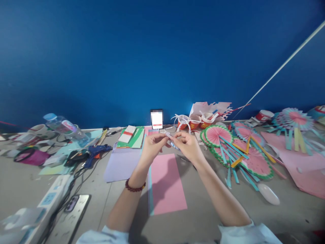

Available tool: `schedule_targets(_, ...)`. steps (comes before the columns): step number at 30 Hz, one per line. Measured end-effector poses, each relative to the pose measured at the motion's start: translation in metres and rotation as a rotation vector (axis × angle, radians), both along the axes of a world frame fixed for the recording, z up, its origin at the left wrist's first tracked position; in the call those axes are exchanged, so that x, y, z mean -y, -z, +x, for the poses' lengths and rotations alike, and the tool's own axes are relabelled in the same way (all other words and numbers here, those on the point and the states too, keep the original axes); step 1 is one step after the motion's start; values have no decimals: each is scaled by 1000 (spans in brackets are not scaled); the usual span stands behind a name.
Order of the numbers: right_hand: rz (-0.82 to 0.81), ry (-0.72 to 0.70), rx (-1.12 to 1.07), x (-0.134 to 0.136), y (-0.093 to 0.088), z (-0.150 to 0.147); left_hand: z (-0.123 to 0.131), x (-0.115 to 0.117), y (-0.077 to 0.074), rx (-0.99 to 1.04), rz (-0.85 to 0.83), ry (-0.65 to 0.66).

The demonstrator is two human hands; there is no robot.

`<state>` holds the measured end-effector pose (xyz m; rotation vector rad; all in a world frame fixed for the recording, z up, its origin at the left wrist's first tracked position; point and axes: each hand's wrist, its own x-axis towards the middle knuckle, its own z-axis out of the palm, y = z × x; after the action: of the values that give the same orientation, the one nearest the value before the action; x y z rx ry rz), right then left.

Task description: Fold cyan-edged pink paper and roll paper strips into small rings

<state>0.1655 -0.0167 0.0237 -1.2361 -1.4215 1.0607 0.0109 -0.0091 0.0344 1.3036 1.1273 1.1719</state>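
Note:
Over the middle of the table, my left hand (pixel 155 144) and my right hand (pixel 186 144) meet with their fingertips pinched close together. Between them is a small whitish piece, and a white-and-blue thing (pixel 174 145) shows under my right fingers. Its kind is too small and blurred to make out. Below the hands lies a sheet of pink paper (pixel 169 184) with a light-blue strip (pixel 151 195) along its left edge. A lilac sheet (pixel 122 164) is to the left of my left hand.
A phone (pixel 156 119) stands against the blue wall. Paper cups (pixel 195 122) with white strips are behind my right hand. Watermelon-patterned paper fans (pixel 218 135) lie at right. A blue glue gun (pixel 95 152), a bottle (pixel 67 128), a power strip (pixel 48 200) and another phone (pixel 73 217) are at left.

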Motion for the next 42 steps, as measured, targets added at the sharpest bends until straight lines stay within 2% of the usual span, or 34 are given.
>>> schedule_targets(8,-18,12,-6,1,-4,-2,1,0,-2,2,-20,2)
schedule_targets(32,-15,14,3,-1,-2,0,-1,-2,4,-13,-20,31)
schedule_targets(39,-11,9,3,0,-3,0,-5,-3,9,5,47,92)
schedule_targets(42,-11,1,-3,0,-2,-1,-5,-3,8,2,61,75)
